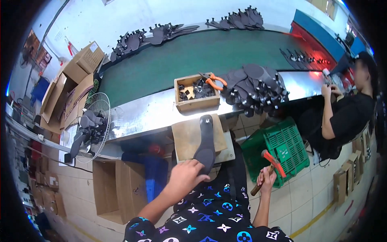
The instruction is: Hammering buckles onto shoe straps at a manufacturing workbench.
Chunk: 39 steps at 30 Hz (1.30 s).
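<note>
A dark grey insole [207,139] lies lengthwise on a tan pad [185,139] in front of me, a small shiny metal spot at its narrow far end. My left hand [186,177] grips the wide near end, thumb on one side and fingers on the other. To the right, my right hand [267,178] is wrapped round the wooden handle of a hammer [269,158], raised apart from the insole. The hammer has a metal face and bright orange-red on its head. Under the pad is a pale block [228,150].
A wooden box [197,105] of small dark pieces, with orange-handled pliers [215,82] on its rim, stands on the metal ledge beside piled insoles [254,82]. Behind runs a green conveyor belt [161,68]. A fan [90,127], cardboard box [117,189], green crate [286,147] and seated co-worker [346,109] surround me.
</note>
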Motion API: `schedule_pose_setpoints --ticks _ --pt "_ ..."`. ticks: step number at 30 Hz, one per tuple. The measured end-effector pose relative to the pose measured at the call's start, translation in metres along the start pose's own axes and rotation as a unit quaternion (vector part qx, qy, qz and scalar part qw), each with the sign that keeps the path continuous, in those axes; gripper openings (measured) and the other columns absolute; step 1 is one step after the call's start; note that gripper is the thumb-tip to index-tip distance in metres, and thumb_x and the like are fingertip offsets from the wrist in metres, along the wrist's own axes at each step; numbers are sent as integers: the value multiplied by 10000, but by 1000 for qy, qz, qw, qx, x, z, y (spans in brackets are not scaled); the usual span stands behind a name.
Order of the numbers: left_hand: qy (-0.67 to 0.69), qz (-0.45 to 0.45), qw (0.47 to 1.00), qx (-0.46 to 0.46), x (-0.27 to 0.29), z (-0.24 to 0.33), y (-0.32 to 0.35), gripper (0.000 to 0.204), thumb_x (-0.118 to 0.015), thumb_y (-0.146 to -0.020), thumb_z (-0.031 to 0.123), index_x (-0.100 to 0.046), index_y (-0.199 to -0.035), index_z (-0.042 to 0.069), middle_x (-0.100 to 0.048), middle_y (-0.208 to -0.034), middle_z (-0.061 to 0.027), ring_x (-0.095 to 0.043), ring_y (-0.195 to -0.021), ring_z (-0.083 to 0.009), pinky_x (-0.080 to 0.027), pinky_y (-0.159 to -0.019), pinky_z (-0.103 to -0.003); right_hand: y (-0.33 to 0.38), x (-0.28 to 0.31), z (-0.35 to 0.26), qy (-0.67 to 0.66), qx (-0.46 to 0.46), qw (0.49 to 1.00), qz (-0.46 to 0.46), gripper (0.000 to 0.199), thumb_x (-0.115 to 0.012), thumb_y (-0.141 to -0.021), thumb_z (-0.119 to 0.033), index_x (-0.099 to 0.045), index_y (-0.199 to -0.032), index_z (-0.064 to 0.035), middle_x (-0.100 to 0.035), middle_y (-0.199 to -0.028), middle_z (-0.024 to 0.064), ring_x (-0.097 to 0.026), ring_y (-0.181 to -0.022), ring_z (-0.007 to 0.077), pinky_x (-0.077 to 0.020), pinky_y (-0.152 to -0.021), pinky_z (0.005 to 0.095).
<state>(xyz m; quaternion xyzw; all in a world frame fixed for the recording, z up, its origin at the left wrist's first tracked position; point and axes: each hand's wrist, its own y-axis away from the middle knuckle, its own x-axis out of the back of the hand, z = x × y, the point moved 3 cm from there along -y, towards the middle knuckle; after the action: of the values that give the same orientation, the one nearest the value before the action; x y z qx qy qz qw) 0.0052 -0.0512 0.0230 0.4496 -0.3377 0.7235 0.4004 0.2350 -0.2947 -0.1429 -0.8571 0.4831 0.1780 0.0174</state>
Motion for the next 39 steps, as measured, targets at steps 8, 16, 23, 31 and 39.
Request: schedule_pose_setpoints --ticks 8,16,23,31,39 --pt "-176 186 961 104 -2 -145 -207 101 -616 -863 123 -687 -913 71 -668 -917 -119 -659 -898 -321 -532 -761 -438 -37 -52 -27 124 -117 985 -38 185 -658 -950 -173 -642 -1014 -1 -415 -531 -65 -332 -351 34 -257 -327 226" --pt "-313 20 945 86 -7 -174 -265 98 -662 -782 87 -738 -735 129 -723 -804 -95 -683 -890 -267 -376 -990 -417 -39 -102 -49 81 -67 992 -71 176 -648 -953 -129 -649 -1016 36 -464 -529 -53 -352 -347 24 -270 -330 216" --pt "270 249 930 17 43 -108 -202 137 -741 -852 114 -769 -965 43 -673 -786 -108 -634 -708 -213 -498 -770 -327 -61 -145 -114 105 41 981 -155 238 -666 -944 -132 -652 -1119 28 -633 -668 25 -375 -385 23 -289 -359 190" --pt "791 136 593 61 45 -22 -95 214 -683 -936 121 -681 -1084 -34 -716 -944 -141 -687 -720 -173 -539 -576 -255 -49 -242 -166 77 139 961 -226 278 -715 -920 -155 -671 -1144 4 -713 -897 61 -448 -486 -1 -316 -417 167" --pt "678 181 711 37 48 -3 -69 128 -672 -916 8 -708 -1030 -38 -666 -868 -93 -651 -664 -122 -513 -516 -223 -34 -262 -169 27 103 956 -275 255 -737 -902 -146 -689 -1083 27 -703 -888 54 -491 -526 20 -354 -444 179"
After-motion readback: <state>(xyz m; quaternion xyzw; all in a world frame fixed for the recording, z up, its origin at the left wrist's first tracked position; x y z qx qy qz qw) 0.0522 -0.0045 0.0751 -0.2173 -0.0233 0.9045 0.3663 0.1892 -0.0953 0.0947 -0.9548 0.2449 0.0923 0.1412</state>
